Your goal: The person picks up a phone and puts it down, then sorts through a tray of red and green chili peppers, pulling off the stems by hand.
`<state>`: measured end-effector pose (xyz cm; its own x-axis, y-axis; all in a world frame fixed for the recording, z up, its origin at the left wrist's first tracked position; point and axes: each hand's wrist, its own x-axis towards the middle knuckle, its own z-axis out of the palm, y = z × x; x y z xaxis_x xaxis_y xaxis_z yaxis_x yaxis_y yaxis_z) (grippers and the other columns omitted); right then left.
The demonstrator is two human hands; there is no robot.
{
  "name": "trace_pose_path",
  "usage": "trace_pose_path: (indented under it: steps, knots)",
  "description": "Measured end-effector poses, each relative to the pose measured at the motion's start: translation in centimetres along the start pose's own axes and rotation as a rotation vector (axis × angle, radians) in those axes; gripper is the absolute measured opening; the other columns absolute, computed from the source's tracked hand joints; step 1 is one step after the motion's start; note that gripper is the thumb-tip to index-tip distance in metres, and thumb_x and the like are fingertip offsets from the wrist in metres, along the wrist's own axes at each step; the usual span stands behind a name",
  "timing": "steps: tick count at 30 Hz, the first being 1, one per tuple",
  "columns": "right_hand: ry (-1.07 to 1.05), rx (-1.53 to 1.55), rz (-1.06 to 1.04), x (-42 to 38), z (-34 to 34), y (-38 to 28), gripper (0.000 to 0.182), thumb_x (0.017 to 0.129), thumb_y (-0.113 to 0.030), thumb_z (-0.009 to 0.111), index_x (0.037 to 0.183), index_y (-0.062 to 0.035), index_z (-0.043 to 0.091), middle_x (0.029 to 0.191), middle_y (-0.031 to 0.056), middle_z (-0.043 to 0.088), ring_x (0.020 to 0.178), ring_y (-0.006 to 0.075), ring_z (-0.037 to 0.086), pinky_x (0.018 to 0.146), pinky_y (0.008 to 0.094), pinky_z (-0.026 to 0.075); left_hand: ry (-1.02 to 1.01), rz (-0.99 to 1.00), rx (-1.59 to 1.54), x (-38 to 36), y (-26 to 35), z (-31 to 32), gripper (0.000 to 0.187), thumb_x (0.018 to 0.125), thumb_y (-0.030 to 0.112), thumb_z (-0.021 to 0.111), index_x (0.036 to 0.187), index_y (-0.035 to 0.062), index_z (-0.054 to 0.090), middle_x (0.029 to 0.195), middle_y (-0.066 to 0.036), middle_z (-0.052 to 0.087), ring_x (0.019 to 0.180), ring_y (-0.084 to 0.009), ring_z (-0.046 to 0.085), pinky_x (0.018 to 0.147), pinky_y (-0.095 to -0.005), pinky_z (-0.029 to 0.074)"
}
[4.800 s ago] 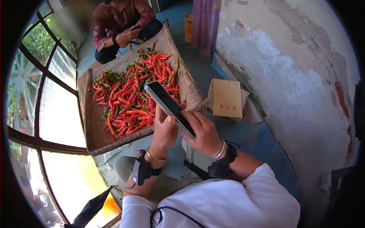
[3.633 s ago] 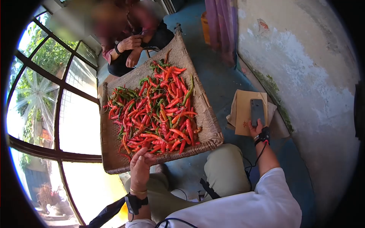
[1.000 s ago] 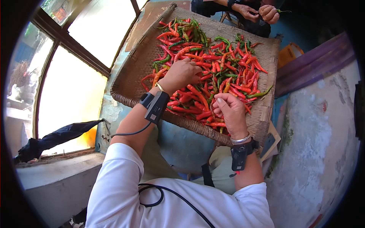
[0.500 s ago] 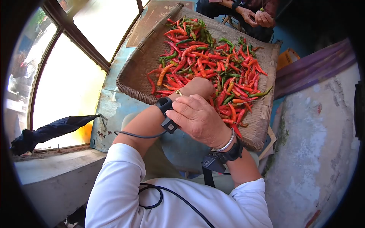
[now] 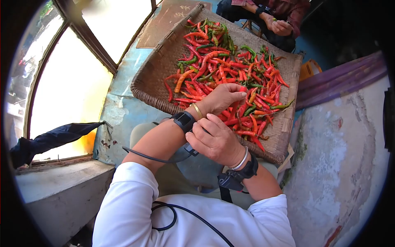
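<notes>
My left hand point(image 5: 220, 101) is over the near part of the basket, thumb and forefinger pinched on a red chili pepper point(image 5: 243, 89). Most of that pepper is hidden by the fingers. My right hand point(image 5: 218, 142) sits just below, beside the left wrist, with its fingers curled and the palm turned away. What it holds, if anything, is out of sight. Beneath both hands, the shallow woven basket point(image 5: 150, 78) carries a heap of red, orange and green chili peppers point(image 5: 205, 61). Around my left wrist are a gold bangle point(image 5: 197, 110) and a black strap point(image 5: 184, 120).
Across the basket sits another person, with hands point(image 5: 281, 28) held together near a small greenish thing. A folded dark umbrella point(image 5: 57, 138) lies by the window on the left. Purple cloth point(image 5: 337, 78) drapes over a pale wall or ledge point(image 5: 341, 156) on the right. A cable point(image 5: 158, 159) hangs by my left forearm.
My right hand has slid off the device at the left wrist and moved slightly down. My left hand has turned and lifted into view, showing a red chili pepper in its pinch.
</notes>
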<state>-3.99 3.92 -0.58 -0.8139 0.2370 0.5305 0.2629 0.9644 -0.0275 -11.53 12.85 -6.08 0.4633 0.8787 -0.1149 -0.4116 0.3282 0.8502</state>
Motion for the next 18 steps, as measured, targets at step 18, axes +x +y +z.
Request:
trace_pose_path:
  steps: [18]
  knots:
    - [-0.036,0.046,0.031,2.5,-1.2,-0.6,0.026,0.068,-0.014,0.056,0.092,-0.0078,0.054,0.088,0.0062,0.053,0.089,0.0209,0.051,0.081,0.0373,0.04,0.252,0.017,-0.292,-1.0,2.5,0.0,0.01,0.085,0.013,0.05,0.092,0.0072,0.052,0.081,-0.003,0.057,0.076,-0.0129,0.055,0.07,-0.027,0.046]
